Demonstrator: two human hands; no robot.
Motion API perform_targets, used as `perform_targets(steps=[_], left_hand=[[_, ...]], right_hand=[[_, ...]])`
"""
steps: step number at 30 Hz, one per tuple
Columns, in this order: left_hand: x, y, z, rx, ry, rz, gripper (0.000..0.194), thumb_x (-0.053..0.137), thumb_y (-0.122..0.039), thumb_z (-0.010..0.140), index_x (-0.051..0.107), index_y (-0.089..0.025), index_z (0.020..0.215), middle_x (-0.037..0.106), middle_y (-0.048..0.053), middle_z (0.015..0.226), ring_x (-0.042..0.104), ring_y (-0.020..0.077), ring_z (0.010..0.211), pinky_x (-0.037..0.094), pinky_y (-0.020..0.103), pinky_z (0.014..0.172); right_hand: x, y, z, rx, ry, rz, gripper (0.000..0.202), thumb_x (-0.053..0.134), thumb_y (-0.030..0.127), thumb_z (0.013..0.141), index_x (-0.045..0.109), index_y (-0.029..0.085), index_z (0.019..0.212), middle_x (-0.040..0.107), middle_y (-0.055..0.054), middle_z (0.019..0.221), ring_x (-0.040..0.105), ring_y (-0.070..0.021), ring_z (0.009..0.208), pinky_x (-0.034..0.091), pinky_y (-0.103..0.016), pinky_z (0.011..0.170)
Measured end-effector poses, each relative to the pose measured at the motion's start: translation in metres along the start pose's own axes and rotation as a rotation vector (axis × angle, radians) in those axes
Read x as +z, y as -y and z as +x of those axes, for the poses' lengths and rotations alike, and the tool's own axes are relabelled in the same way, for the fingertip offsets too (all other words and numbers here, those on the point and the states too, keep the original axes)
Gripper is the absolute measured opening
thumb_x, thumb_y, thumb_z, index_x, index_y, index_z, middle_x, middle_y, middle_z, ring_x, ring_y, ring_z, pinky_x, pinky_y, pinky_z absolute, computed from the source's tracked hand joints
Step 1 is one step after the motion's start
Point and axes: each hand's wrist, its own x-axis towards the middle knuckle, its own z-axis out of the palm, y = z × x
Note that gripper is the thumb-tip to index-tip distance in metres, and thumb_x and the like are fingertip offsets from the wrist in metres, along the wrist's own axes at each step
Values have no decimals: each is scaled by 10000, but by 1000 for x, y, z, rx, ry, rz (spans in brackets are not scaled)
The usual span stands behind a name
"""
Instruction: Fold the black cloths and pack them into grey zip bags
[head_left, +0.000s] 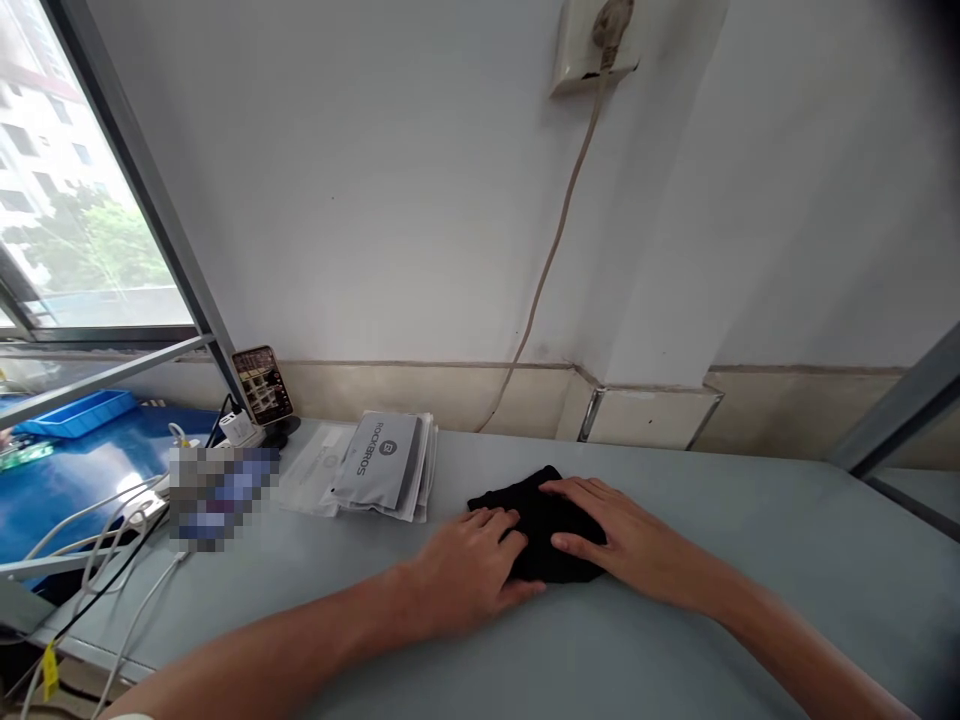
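Note:
A black piece of cloth [555,535] lies folded flat on the grey table [675,660]; what garment or article it is, I cannot tell. On its left side rests my left hand [476,565], palm down, fingers loosely spread and the thumb by the near edge. My right hand [611,535] lies over the cloth's right part with thumb and fingers apart. Both hands press on the fabric without gripping it. Left of the cloth is a stack of ROCKBROS plastic packets [382,465], next to a clear plastic bag [311,475].
A phone on a stand [262,385] leans by the wall. Beside it are a charger [238,428], white cables [150,610] and a blurred-out object [221,500]. A blue tray [82,412] sits beyond the metal frame [142,160]. A power cord [562,220] hangs from the wall socket [581,50].

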Motion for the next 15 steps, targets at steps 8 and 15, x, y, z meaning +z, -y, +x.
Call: perform_targets(steps=[8,15], left_hand=[[-3,-2,2,129,-28,74,383,611,-420,1023,560,-193,1328,669,66,1067,675,237,962,555,367,876],[1,-2,0,224,-60,109,165,490,-177,1052,648,-205,1089,649,52,1192,646,205,1027,527,347,941]], right_hand=[[8,-7,2,-91,-16,-27,651,546,621,991,430,360,1577,429,-32,1668,305,-393,1558,352,-622,1227],[2,12,1,-207,-89,11,263,542,490,1028,683,290,1121,687,-89,1242,620,-312,1121,538,-495,970]])
